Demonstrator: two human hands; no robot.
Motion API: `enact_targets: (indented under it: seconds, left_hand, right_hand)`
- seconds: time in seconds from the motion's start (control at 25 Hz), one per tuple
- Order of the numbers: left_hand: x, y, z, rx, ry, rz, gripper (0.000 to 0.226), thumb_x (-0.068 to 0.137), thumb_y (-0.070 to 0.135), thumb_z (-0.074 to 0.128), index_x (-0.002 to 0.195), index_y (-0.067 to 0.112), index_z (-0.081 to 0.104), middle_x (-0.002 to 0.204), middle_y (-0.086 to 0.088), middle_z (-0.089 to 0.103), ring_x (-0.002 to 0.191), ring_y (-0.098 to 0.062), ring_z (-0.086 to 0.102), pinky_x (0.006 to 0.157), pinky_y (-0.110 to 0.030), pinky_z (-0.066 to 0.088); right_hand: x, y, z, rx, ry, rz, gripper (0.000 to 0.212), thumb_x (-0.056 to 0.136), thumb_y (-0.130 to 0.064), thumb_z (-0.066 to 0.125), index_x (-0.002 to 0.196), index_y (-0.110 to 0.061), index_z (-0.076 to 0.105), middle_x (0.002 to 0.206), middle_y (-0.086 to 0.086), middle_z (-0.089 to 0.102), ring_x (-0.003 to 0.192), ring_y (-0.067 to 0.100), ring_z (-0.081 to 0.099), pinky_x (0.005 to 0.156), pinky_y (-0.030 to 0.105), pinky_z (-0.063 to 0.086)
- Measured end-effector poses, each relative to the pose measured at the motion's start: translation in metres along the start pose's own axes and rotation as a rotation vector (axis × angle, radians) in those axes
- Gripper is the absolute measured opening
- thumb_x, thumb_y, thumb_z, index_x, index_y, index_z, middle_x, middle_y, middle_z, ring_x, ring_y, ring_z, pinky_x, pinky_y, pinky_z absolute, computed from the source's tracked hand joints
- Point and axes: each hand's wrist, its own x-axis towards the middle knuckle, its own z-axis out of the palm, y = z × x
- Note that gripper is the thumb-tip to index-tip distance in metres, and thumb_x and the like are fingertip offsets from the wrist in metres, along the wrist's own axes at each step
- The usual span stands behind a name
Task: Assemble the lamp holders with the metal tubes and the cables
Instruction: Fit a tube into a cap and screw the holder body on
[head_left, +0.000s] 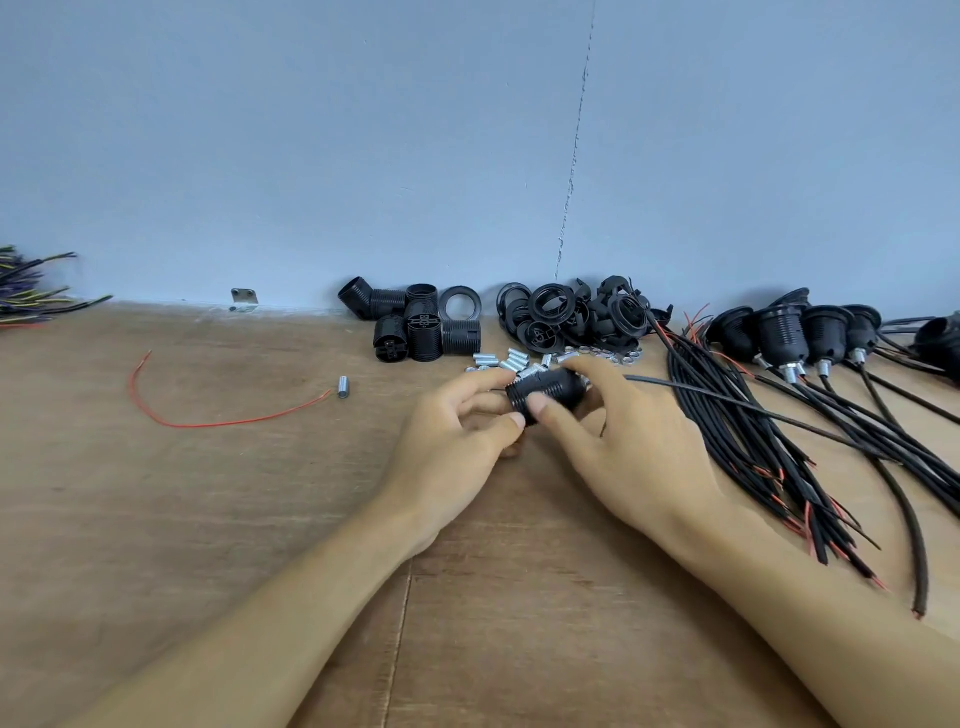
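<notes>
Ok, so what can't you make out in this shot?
1. Head view: the left hand and right hand cover most of the lamp holder, so any tube or cable inside is hidden.
2. Head view: the wire bundle is cut off by the left edge.
3. Head view: the nuts are too small to count.

Single head-worn view, facing forward and down, close over wooden table (156, 519), blue wall (311, 130) beyond

Even, soft, bright light — faint shadows, no glare, slight softness throughout, wide-angle bending at the edges.
</notes>
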Motion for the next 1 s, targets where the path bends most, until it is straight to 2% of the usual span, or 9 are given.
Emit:
enact_targets:
  seconds: [0.08,0.16,0.24,0.44,0.52,0.6,0.76,0.84,1.0]
  left_hand:
    - [0.001,-0.002,0.001,0.101,0.031,-0.005,0.039,0.089,0.008,0.074,0.105,0.043,0.069,0.094,0.015,0.076,0.079,-0.006,0.073,0.078,-0.024,0.058]
    - [0.001,-0.002,0.002,0.155,0.026,-0.01,0.041,0.089,0.008,0.073,0.105,0.046,0.069,0.097,0.015,0.077,0.082,-0.004,0.072,0.086,-0.026,0.057]
    - [0.001,-0.001,0.002,0.177,0.003,-0.005,0.041,0.09,0.008,0.072,0.113,0.042,0.07,0.098,0.018,0.077,0.084,0.0,0.07,0.09,-0.022,0.054]
    - [-0.001,0.003,0.008,0.27,-0.07,0.039,0.048,0.093,0.008,0.067,0.135,0.032,0.063,0.093,0.032,0.071,0.091,0.015,0.063,0.078,0.002,0.038]
    - [-0.002,0.003,0.009,0.315,-0.099,0.049,0.052,0.094,0.009,0.066,0.14,0.032,0.059,0.092,0.041,0.068,0.091,0.012,0.063,0.077,0.004,0.037]
    - [0.0,0.002,0.009,0.319,-0.112,0.041,0.055,0.094,0.009,0.065,0.144,0.031,0.055,0.098,0.036,0.07,0.093,0.007,0.064,0.081,0.001,0.04]
    - [0.003,-0.002,0.007,0.303,-0.123,0.034,0.057,0.095,0.007,0.063,0.146,0.03,0.053,0.108,0.028,0.069,0.099,0.012,0.064,0.087,-0.006,0.045]
    - [0.004,-0.005,0.006,0.293,-0.126,0.027,0.056,0.096,0.006,0.062,0.147,0.029,0.052,0.108,0.028,0.067,0.096,0.014,0.063,0.083,-0.003,0.044]
    - [0.006,-0.007,0.005,0.294,-0.132,0.019,0.058,0.096,0.01,0.063,0.148,0.031,0.05,0.126,0.015,0.067,0.095,0.008,0.065,0.083,-0.004,0.045]
  right_hand:
    - [0.003,0.003,-0.001,0.002,-0.052,0.05,0.039,0.093,-0.07,0.034,0.104,-0.043,0.06,0.079,-0.011,0.067,0.085,0.022,0.065,0.068,0.034,0.045]
    - [0.005,0.004,-0.004,0.021,-0.055,0.07,0.039,0.097,-0.066,0.03,0.075,-0.045,0.054,0.069,-0.009,0.06,0.075,0.024,0.057,0.063,0.035,0.038]
    - [0.007,0.003,-0.004,0.024,-0.014,0.073,0.04,0.099,-0.062,0.031,0.067,-0.047,0.049,0.06,-0.008,0.053,0.068,0.023,0.051,0.058,0.035,0.033]
    - [0.032,-0.001,0.004,0.035,0.095,0.059,0.036,0.099,-0.054,0.044,0.089,-0.029,0.068,0.072,-0.011,0.064,0.073,0.017,0.055,0.059,0.031,0.033]
    - [0.052,-0.002,0.009,0.005,0.021,0.059,0.025,0.095,-0.045,0.053,0.094,-0.03,0.072,0.086,-0.009,0.068,0.084,0.018,0.061,0.066,0.031,0.04]
    - [0.077,-0.004,0.016,-0.019,-0.087,0.099,0.018,0.09,-0.034,0.061,0.103,-0.03,0.073,0.105,-0.003,0.069,0.1,0.023,0.063,0.077,0.033,0.048]
    - [0.117,-0.011,0.027,-0.16,-0.291,0.13,0.06,0.086,-0.017,0.058,0.144,-0.03,0.048,0.145,0.008,0.047,0.123,0.033,0.055,0.093,0.039,0.046]
    - [0.126,-0.012,0.035,-0.222,-0.344,0.103,0.057,0.09,-0.015,0.054,0.144,-0.03,0.048,0.148,0.01,0.041,0.125,0.034,0.053,0.092,0.039,0.044]
    - [0.127,-0.013,0.042,-0.261,-0.244,0.083,0.039,0.09,-0.013,0.054,0.126,-0.024,0.062,0.129,0.012,0.057,0.113,0.036,0.058,0.078,0.034,0.04]
